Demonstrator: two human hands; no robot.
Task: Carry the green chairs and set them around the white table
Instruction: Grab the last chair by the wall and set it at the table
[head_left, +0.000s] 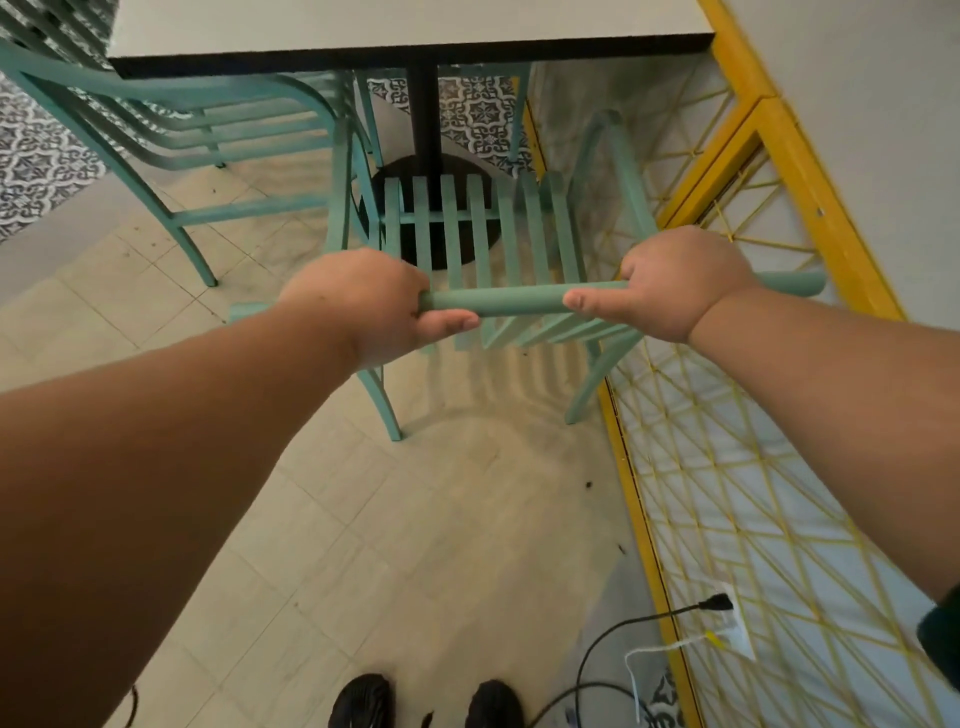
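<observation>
A green slatted chair (470, 234) stands in front of me with its seat partly under the near edge of the white table (405, 23). My left hand (363, 306) grips the left part of the chair's top back rail. My right hand (675, 283) grips the same rail further right. The rail runs level between both hands. A second green chair (192, 140) stands at the table's left side, its back toward me. The legs of another green chair (363, 114) show beyond the table's black post.
A yellow-framed panel with yellow lattice (737, 467) runs along the right, close to the chair's right legs. A black plug and cords (675, 618) lie by a wall socket at the lower right. My black shoes (426, 701) stand on the pale tiled floor.
</observation>
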